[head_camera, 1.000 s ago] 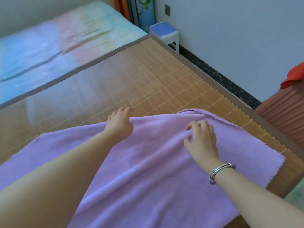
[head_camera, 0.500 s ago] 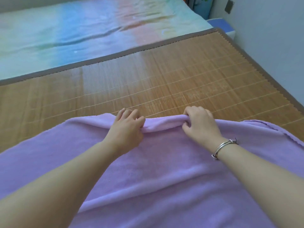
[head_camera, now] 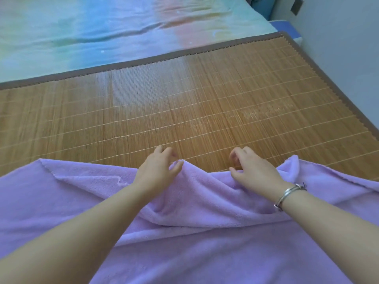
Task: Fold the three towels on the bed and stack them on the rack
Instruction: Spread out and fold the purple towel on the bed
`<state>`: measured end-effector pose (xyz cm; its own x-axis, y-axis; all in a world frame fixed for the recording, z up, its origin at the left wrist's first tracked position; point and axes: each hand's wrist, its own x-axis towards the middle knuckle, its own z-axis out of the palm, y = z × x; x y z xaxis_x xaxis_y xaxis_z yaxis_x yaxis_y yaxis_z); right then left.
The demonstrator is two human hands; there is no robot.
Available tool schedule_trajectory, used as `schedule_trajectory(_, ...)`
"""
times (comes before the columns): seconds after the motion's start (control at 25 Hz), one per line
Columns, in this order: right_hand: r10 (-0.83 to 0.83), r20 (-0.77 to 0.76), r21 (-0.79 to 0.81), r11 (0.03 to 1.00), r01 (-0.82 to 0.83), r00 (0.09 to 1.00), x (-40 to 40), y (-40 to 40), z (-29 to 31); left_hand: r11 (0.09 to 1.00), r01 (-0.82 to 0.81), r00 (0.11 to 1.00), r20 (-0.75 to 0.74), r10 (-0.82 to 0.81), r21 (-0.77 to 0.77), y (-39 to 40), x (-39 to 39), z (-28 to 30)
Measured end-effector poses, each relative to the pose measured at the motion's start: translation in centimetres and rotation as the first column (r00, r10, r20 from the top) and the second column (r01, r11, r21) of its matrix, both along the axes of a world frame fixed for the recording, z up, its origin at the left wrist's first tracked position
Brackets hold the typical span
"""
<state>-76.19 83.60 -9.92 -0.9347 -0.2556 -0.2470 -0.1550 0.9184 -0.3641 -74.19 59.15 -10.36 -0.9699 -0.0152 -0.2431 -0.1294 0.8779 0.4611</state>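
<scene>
A large purple towel (head_camera: 184, 242) lies spread over the near part of a bamboo mat (head_camera: 205, 103) on the bed. Both of my hands are at its far edge. My left hand (head_camera: 158, 169) pinches the edge between thumb and fingers, and the cloth rises to a peak there. My right hand (head_camera: 254, 171), with a silver bracelet on the wrist, grips the edge with curled fingers. The towel sags in a fold between the two hands. Its far left corner (head_camera: 41, 160) lies flat. No other towel and no rack are in view.
Beyond the mat's brown border lies a pastel blue and pink sheet (head_camera: 102, 33). The bed's right edge runs along a white wall (head_camera: 338, 58), with a blue stool (head_camera: 287, 27) at the far right corner.
The view has swung left and down. Both hands took hold of the towel's far edge, and the edge is now raised and bunched, with a sag between the hands.
</scene>
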Motion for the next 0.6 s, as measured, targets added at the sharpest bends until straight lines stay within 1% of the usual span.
schedule_trajectory(0.04,0.011,0.087,0.066,0.998,-0.016,0.996,-0.5,-0.2,-0.3,0.996,-0.071,0.994,0.087,0.066,0.062,0.3,-0.4,-0.5)
schedule_trajectory(0.08,0.020,0.155,0.097,0.995,-0.036,0.988,-0.7,-0.3,-0.5,0.986,-0.126,0.976,0.189,0.104,0.111,0.5,-0.8,-0.9)
schedule_trajectory(0.12,0.032,0.224,0.091,0.994,-0.053,0.974,-0.6,-0.5,-0.5,0.979,-0.150,0.952,0.286,0.106,0.138,0.6,-1.1,-1.2)
schedule_trajectory(0.16,0.050,0.283,0.069,0.995,-0.073,0.958,-0.6,-0.5,-0.5,0.980,-0.138,0.929,0.363,0.077,0.146,0.8,-1.3,-1.2)
schedule_trajectory(0.2,0.078,0.329,0.041,0.995,-0.096,0.941,-0.5,-0.6,-0.4,0.985,-0.087,0.914,0.406,0.019,0.152,0.8,-1.5,-1.2)
schedule_trajectory(0.24,0.100,0.364,0.000,0.994,-0.107,0.926,-0.6,-0.5,-0.5,0.985,-0.027,0.905,0.423,-0.048,0.169,0.9,-1.7,-0.8)
schedule_trajectory(0.28,0.114,0.372,-0.059,0.993,-0.099,0.921,-0.9,-0.4,-0.7,0.975,0.015,0.903,0.416,-0.109,0.222,1.0,-2.1,-0.4)
schedule_trajectory(0.36,0.141,0.405,-0.246,0.968,-0.040,0.903,-1.5,-0.7,-0.8,0.916,0.033,0.914,0.358,-0.189,0.399,1.3,-3.0,1.0)
schedule_trajectory(0.4,0.159,0.453,-0.372,0.928,0.024,0.877,-1.8,-1.0,-0.6,0.873,0.022,0.919,0.334,-0.209,0.487,1.4,-3.5,1.8)
schedule_trajectory(0.44,0.173,0.508,-0.484,0.868,0.113,0.844,-2.2,-1.5,-0.4,0.832,0.024,0.917,0.319,-0.239,0.554,1.6,-3.9,2.8)
schedule_trajectory(0.48,0.177,0.553,-0.555,0.807,0.201,0.814,-2.6,-2.1,0.0,0.810,0.041,0.911,0.312,-0.271,0.585,1.8,-4.3,3.8)
schedule_trajectory(0.52,0.172,0.589,-0.593,0.756,0.277,0.790,-3.1,-2.6,0.5,0.802,0.065,0.902,0.309,-0.303,0.594,2.1,-4.9,4.7)
schedule_trajectory(0.6,0.134,0.647,-0.581,0.724,0.371,0.751,-3.8,-3.4,1.9,0.795,0.078,0.892,0.314,-0.325,0.602,2.4,-6.1,6.6)
